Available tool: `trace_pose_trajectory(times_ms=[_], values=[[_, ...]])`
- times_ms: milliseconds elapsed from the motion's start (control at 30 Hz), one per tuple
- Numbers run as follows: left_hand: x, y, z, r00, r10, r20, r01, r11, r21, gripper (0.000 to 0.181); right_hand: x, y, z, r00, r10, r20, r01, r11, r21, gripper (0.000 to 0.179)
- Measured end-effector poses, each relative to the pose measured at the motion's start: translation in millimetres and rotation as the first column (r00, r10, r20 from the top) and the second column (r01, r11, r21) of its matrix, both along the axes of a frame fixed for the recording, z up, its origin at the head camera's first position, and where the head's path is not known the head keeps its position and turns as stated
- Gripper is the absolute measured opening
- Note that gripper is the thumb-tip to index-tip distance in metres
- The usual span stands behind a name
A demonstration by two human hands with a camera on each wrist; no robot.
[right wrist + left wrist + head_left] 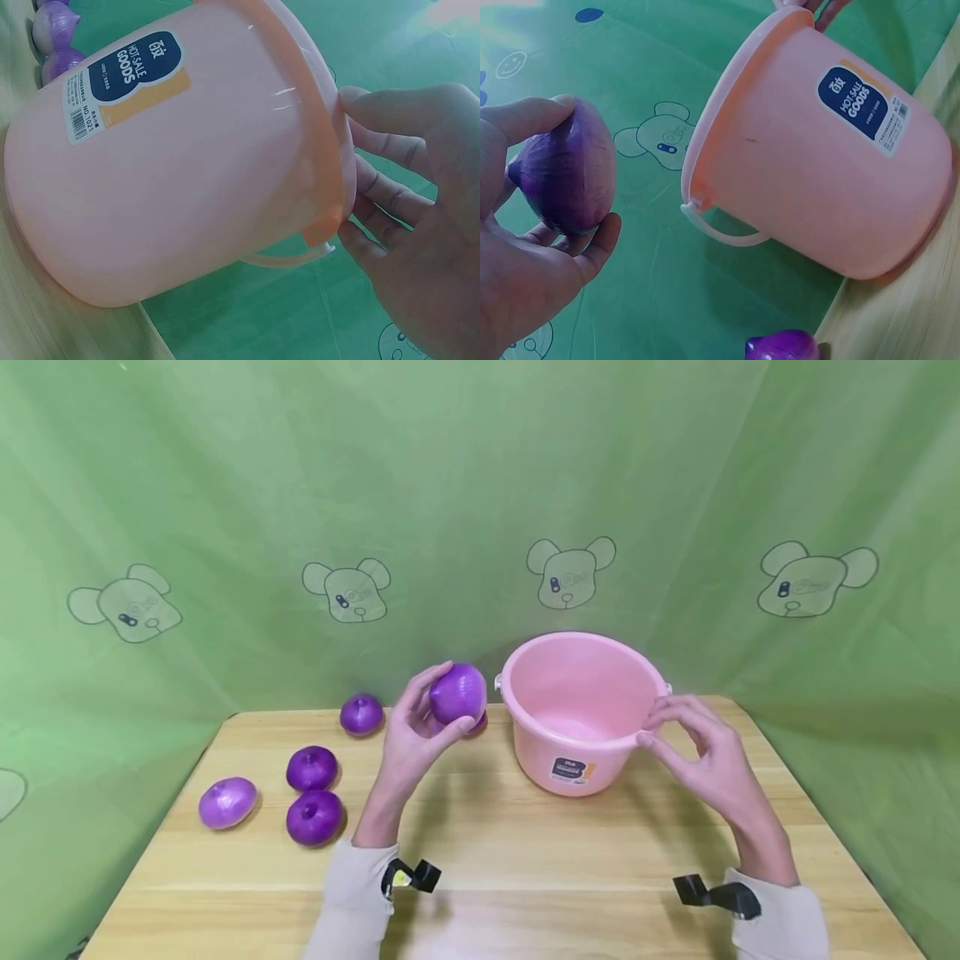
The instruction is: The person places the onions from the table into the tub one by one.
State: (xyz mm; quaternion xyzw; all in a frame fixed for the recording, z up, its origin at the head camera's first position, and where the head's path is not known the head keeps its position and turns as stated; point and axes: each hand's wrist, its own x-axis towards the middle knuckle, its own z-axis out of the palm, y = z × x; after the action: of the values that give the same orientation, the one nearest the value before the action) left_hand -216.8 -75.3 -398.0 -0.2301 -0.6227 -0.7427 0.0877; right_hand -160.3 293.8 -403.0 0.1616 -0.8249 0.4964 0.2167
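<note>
A purple onion [458, 692] is held up in my left hand [411, 739], thumb on one side and fingers on the other, left of the pink bucket [573, 760]. The left wrist view shows the same onion [568, 166] pinched in the air, apart from the bucket's rim. With thumb and fingertips my right hand [701, 756] pinches the bucket's rim at its right side. In the right wrist view the fingers [397, 196] curl over that rim. The bucket stands upright on the wooden table, and no onion shows on the part of its floor in view.
More onions lie on the table [525, 877]: a pale one [227, 802] at the left, two dark ones [315, 817] touching, and one [362, 715] near the back edge. Another sits partly hidden behind my left hand. A green curtain [465, 485] with bear prints hangs behind the table.
</note>
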Motion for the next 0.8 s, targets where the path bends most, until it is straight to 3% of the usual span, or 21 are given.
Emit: trace_pose_trajectory(times_ms=[367,800], values=[[-1.8,13.8,7.9,0.998,-0.018,-0.06,0.017,1.0,-0.016,0.071,-0.3,0,0.3,1.0,-0.006,0.007,0.006,1.0,0.004,0.024],[3.2,24.2,15.9,0.997,-0.029,-0.074,0.029,1.0,0.008,0.071,-1.5,0,-2.4,1.0,-0.012,0.007,0.012,1.0,0.005,0.024]])
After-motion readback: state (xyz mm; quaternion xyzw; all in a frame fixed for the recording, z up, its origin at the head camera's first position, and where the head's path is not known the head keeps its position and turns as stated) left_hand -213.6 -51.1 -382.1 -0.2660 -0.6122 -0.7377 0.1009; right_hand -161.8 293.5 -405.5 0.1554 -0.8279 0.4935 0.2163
